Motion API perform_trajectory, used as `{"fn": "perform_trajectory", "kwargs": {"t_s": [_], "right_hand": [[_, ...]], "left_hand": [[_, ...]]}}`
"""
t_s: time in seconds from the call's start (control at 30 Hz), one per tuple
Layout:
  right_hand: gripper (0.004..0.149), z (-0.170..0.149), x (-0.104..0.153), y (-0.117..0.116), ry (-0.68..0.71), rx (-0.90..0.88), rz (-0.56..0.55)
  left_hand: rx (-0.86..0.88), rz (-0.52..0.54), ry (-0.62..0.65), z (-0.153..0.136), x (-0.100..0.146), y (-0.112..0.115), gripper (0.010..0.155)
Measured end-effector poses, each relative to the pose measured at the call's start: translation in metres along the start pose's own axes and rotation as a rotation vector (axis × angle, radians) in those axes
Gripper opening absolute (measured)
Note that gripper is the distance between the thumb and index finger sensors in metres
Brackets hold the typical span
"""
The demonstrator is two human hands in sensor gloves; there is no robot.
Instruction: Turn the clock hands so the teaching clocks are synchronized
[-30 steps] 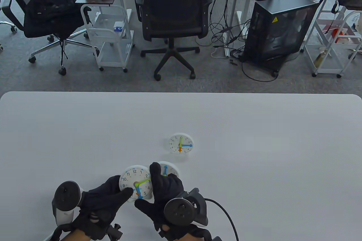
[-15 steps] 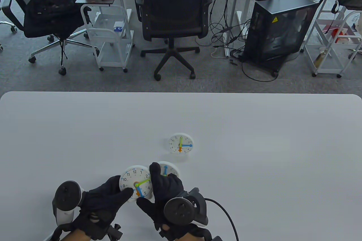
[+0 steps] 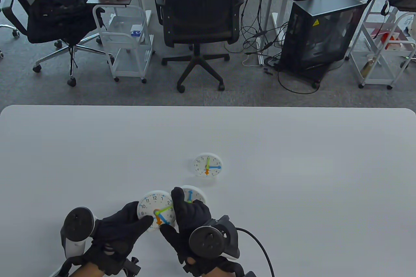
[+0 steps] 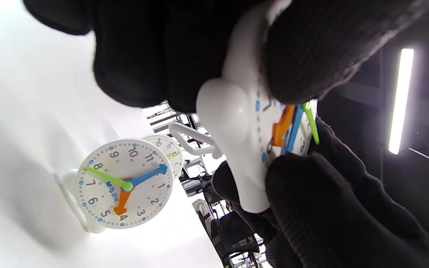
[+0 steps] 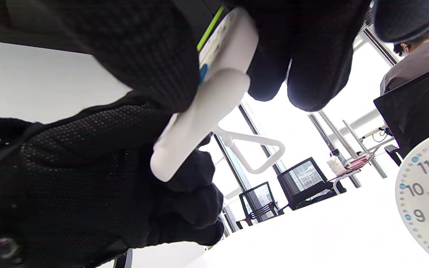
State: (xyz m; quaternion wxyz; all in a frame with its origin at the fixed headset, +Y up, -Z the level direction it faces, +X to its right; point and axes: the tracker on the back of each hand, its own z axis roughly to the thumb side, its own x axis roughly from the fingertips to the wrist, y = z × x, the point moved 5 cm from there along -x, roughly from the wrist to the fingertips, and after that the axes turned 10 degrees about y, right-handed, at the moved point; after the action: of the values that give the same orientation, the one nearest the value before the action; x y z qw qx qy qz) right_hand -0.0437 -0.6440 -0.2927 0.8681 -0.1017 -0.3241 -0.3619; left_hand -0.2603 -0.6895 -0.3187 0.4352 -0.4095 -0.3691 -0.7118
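Observation:
Three white teaching clocks with green, blue and orange hands are in the table view. The nearest clock [image 3: 155, 209] is lifted off the table between both hands. My left hand [image 3: 140, 214] grips its left edge, thumb on the face. My right hand [image 3: 171, 212] holds its right side, fingers behind and thumb low on the face at the blue hand. The left wrist view shows this clock [image 4: 237, 123] edge-on. A second clock [image 3: 195, 193] stands just behind my right hand, partly hidden. A third clock [image 3: 208, 165] stands farther back, its blue hand at 3.
The white table [image 3: 292, 192] reaches its far edge about mid-frame. Beyond it are office chairs [image 3: 198, 14], a wire cart [image 3: 125, 40] and a computer tower [image 3: 320, 33]. A cable [image 3: 260, 251] trails from my right tracker along the near table.
The blue hand on the held clock has swung from pointing nearly straight down to pointing toward 4–5. My right thumb has shifted slightly right with it. The left hand has stayed put.

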Motion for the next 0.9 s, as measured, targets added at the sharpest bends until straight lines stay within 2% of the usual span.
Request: {"fn": "perform_trajectory", "kwargs": {"t_s": [0.9], "right_hand": [[0.071,-0.0034,0.0006,0.0081,0.000,0.017,-0.051]], "left_hand": [[-0.013,-0.019,0.001,-0.0004,-0.0013,0.0032,0.055]]}}
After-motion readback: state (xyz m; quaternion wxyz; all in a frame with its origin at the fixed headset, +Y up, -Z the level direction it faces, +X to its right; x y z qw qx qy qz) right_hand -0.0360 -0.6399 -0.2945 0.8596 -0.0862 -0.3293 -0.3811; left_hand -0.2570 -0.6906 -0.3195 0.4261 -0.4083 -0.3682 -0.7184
